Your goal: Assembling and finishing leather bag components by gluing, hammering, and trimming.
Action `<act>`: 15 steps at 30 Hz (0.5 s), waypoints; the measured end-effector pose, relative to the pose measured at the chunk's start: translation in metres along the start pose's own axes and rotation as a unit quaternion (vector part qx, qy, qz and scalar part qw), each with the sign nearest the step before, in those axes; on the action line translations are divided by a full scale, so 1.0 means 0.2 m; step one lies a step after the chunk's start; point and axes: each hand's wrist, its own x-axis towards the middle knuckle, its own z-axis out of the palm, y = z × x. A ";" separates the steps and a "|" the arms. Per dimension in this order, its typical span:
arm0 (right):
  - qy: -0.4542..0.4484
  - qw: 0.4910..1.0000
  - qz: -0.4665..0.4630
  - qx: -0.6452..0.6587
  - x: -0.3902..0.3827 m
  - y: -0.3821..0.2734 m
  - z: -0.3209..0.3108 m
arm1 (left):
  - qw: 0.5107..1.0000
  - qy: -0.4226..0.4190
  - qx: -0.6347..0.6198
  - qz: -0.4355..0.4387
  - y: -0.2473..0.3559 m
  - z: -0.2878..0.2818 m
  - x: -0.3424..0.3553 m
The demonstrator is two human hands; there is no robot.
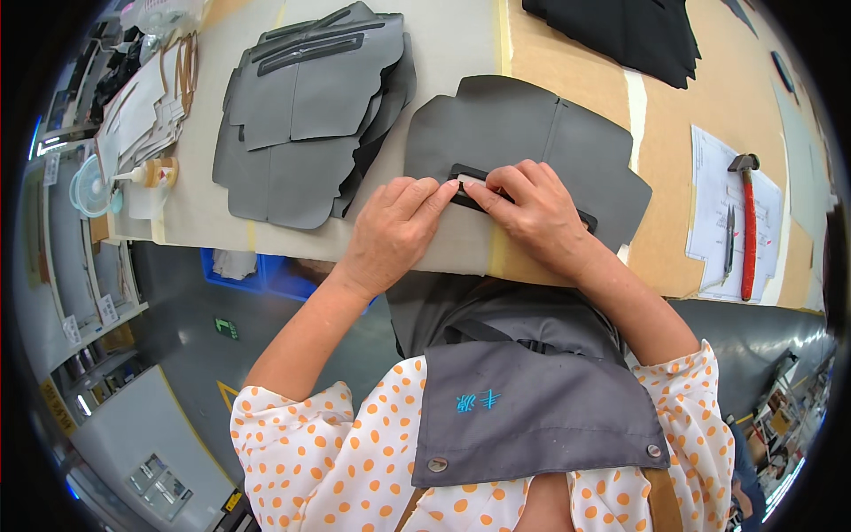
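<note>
A grey cut panel (514, 124) lies flat in front of me, with a seam line down it. A black rectangular trim strip (587, 219) runs across its near part, around a narrow opening with something pale inside. Both thumbs meet at that trim's left end. My left hand (394, 222) grips there with curled fingers. My right hand (527, 204) is closed on the same trim, fingers bent over it and hiding much of its length.
Stacked grey panels (275, 177) lie left, beside paper patterns (142, 106) and a glue bottle (160, 173). A black stack (612, 35) sits at the back. Right, a red-handled hammer (747, 235) and tweezers (729, 239) lie on paper (709, 186). Blue bins (235, 270) stand below the table.
</note>
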 end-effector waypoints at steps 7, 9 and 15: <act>-0.001 1.000 -0.003 -0.002 -0.01 0.01 0.00 | 1.000 0.003 0.022 0.008 0.00 -0.01 0.00; -0.003 1.000 -0.005 -0.001 -0.01 0.01 0.00 | 1.000 0.007 0.024 0.005 0.00 -0.02 0.00; -0.003 1.000 -0.010 -0.014 0.00 0.01 -0.02 | 0.998 0.025 -0.036 -0.044 0.09 0.04 0.00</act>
